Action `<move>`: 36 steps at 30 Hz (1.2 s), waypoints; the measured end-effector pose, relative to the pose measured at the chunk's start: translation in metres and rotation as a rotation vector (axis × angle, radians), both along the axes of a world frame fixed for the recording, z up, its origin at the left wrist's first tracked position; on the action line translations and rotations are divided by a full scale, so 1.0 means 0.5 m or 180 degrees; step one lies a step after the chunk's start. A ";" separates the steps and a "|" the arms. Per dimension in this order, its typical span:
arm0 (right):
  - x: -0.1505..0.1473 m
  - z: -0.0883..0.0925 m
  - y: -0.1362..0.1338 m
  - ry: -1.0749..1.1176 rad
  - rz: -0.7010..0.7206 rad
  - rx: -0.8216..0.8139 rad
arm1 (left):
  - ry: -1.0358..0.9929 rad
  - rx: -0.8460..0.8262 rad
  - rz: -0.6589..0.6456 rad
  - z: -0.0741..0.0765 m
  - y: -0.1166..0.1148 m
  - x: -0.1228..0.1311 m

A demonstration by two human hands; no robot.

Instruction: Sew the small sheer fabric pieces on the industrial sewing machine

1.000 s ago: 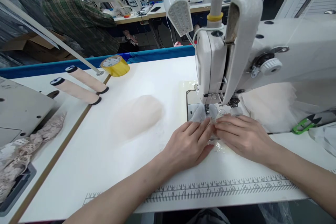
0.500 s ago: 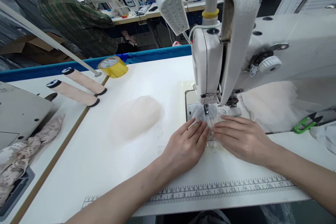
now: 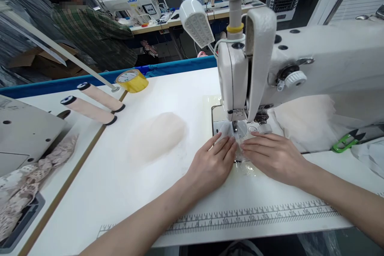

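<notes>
My left hand (image 3: 211, 158) lies with outstretched fingers on a sheer whitish fabric piece (image 3: 225, 129), just left of the sewing machine's presser foot (image 3: 235, 126). On the other side, my right hand (image 3: 273, 158) rests flat, its fingertips close to those of the left. Both hands are open, and much of the fabric under them is hidden. The white sewing machine (image 3: 232, 76) stands over the fingertips. To the left, a sheer beige fabric piece (image 3: 165, 132) lies on the white table (image 3: 120, 192).
Two thread cones (image 3: 88, 110) and a yellow tape roll (image 3: 132, 81) lie at the left. Pale fabric (image 3: 306, 122) and green thread snips (image 3: 348, 141) are at the right. Lace (image 3: 39, 176) lies at the far left. A person (image 3: 90, 36) works beyond the blue table edge (image 3: 183, 64).
The head view has shifted slightly, so the background and machine sit differently in the picture. Both hands keep nearly the same place and pose beside the presser foot.
</notes>
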State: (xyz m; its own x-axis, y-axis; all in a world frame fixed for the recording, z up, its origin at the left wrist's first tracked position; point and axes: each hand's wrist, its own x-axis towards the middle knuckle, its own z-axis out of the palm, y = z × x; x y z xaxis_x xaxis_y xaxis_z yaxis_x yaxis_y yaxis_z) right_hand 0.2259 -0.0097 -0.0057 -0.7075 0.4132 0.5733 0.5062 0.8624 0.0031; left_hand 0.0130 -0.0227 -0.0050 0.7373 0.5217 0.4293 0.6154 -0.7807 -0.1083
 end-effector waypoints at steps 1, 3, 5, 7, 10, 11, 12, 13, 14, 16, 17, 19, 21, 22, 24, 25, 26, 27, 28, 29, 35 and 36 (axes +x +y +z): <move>0.000 0.000 0.002 0.0012 -0.0017 -0.0003 | -0.0005 -0.0022 0.0007 0.000 0.002 0.000; 0.000 -0.002 0.005 0.0021 -0.0052 0.0004 | -0.0003 -0.0033 0.0030 -0.001 0.008 0.000; 0.000 -0.005 0.008 0.0009 -0.0094 0.0038 | 0.0002 -0.0027 0.0076 -0.001 0.012 0.000; 0.001 -0.007 0.009 -0.0050 -0.0142 0.0084 | 0.0001 0.0014 0.0076 -0.002 0.012 -0.001; 0.001 -0.008 0.008 -0.0152 -0.0138 0.0161 | 0.0022 0.0111 0.0002 -0.001 0.006 -0.003; 0.001 -0.008 0.006 -0.0174 -0.0116 0.0193 | 0.0026 0.0133 -0.0009 -0.001 0.003 -0.003; 0.001 -0.008 0.005 -0.0183 -0.0090 0.0231 | 0.0023 0.0145 -0.0006 -0.001 0.000 -0.004; 0.001 -0.009 0.004 -0.0188 -0.0071 0.0266 | 0.0017 0.0144 0.0007 0.000 -0.002 -0.005; 0.001 -0.009 0.003 -0.0195 -0.0062 0.0297 | 0.0016 0.0136 0.0014 0.000 -0.003 -0.005; 0.001 -0.011 0.003 -0.0220 -0.0060 0.0336 | 0.0009 0.0117 0.0014 0.001 -0.002 -0.006; 0.001 -0.012 0.003 -0.0231 -0.0072 0.0344 | 0.0004 0.0112 0.0015 0.001 0.000 -0.007; 0.000 -0.014 0.006 -0.0261 -0.0128 0.0355 | -0.0003 0.0124 0.0026 0.000 0.006 -0.007; -0.002 -0.016 0.011 -0.0279 -0.0220 0.0373 | -0.0004 0.0157 0.0053 -0.003 0.014 -0.006; -0.003 -0.017 0.014 -0.0281 -0.0268 0.0385 | -0.0008 0.0176 0.0074 -0.005 0.018 -0.006; -0.006 -0.017 0.019 -0.0293 -0.0333 0.0410 | -0.0027 0.0201 0.0124 -0.009 0.026 -0.004; -0.006 -0.017 0.021 -0.0313 -0.0355 0.0418 | -0.0038 0.0202 0.0154 -0.011 0.028 -0.004; -0.007 -0.017 0.022 -0.0337 -0.0375 0.0427 | -0.0058 0.0201 0.0185 -0.011 0.028 -0.003; -0.007 -0.016 0.021 -0.0362 -0.0389 0.0429 | -0.0080 0.0184 0.0214 -0.011 0.027 -0.002; -0.006 -0.016 0.020 -0.0378 -0.0403 0.0422 | -0.0103 0.0155 0.0238 -0.010 0.025 -0.002; -0.006 -0.016 0.018 -0.0379 -0.0413 0.0403 | -0.0125 0.0119 0.0258 -0.008 0.021 -0.002; -0.005 -0.011 0.004 -0.0197 -0.0332 -0.0023 | -0.0130 0.0091 0.0376 -0.002 -0.008 0.000; -0.006 -0.010 0.003 -0.0176 -0.0317 -0.0062 | -0.0117 0.0115 0.0397 -0.002 -0.010 0.000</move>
State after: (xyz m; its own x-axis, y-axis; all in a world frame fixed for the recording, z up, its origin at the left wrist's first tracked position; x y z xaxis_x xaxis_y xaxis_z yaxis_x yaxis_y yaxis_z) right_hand 0.2229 -0.0081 -0.0104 -0.6927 0.4937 0.5258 0.5889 0.8080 0.0173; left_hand 0.0132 -0.0278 -0.0060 0.6512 0.5919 0.4750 0.7115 -0.6939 -0.1107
